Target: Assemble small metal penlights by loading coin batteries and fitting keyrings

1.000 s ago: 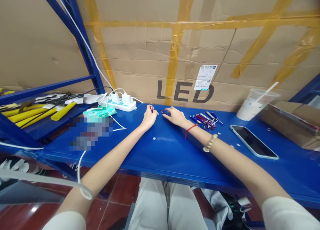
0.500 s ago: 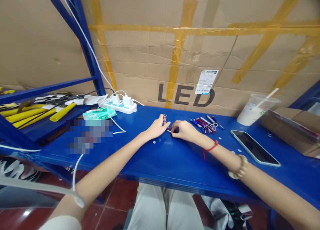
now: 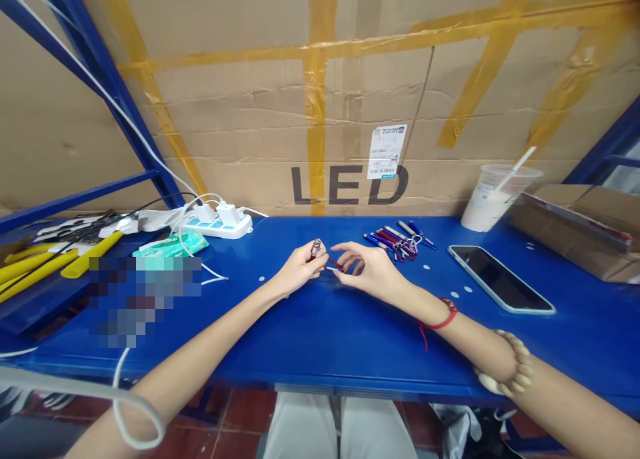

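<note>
My left hand is closed around a small red pen-like tube with a silver end, probably a keychain flashlight, which points up from between thumb and fingers. To its right, my right hand pinches a red carabiner clip between thumb and fingers, with the index finger raised off it. The clip reaches toward the left hand; whether it joins the tube is hidden by the fingers. Right of the hands lies a pile of similar blue, red and silver tubes with clips.
On the blue table a phone lies at the right, with a plastic cup and straw and an open cardboard box behind. At the left are a white power strip, a green packet and yellow-handled tools.
The view has shifted, so the table's things sit further left. The red tube stands more upright in my left hand. My right hand's fingers have spread somewhat, its index finger lifting.
</note>
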Motion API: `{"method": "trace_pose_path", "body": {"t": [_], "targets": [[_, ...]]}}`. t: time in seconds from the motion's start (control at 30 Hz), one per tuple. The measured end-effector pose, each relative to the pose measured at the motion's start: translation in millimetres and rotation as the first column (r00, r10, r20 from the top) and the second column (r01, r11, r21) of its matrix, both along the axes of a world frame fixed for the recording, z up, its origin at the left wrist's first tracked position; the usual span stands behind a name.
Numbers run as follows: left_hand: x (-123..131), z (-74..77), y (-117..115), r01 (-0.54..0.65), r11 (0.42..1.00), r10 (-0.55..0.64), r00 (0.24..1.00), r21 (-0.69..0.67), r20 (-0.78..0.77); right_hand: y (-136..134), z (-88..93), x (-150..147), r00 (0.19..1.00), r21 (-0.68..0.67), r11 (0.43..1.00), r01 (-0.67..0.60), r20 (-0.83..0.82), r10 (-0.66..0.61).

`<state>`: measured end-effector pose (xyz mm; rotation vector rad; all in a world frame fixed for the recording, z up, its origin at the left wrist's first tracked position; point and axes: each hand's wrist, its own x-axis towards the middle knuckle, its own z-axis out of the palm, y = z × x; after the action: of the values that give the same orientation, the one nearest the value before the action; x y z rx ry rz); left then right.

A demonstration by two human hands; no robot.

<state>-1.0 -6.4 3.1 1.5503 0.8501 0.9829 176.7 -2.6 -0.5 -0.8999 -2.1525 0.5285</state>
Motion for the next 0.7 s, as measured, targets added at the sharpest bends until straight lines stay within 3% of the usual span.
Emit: {"method": "trace_pose_path", "body": {"t": [0.2, 0.37, 0.53, 0.7], "targets": [[4.2, -1.5, -3.5, 0.035, 0.999, -0.034, 0.998, -0.019, 0.061, -7.0, 5.9, 6.1, 0.967, 0.161, 0.984, -0.082, 0.253, 0.039], [4.3, -5.5, -2.0, 0.063, 0.998, -0.063, 0.995, 0.002, 0.078, -7.6, 7.2, 8.2, 0.920, 0.192, 0.971, -0.141, 0.389, 0.056], [4.1, -6.5, -1.0, 0.037, 0.998, -0.038, 0.999, 0.057, 0.026, -4.7, 6.9, 9.4, 0.911, 0.192, 0.967, -0.167, 0.406, 0.077], [6.3, -6.3, -3.1, 0.014, 0.993, -0.011, 1.000, 0.120, -0.026, -3.5, 6.8, 8.6, 0.941, 0.172, 0.971, -0.168, 0.322, 0.105]]}}
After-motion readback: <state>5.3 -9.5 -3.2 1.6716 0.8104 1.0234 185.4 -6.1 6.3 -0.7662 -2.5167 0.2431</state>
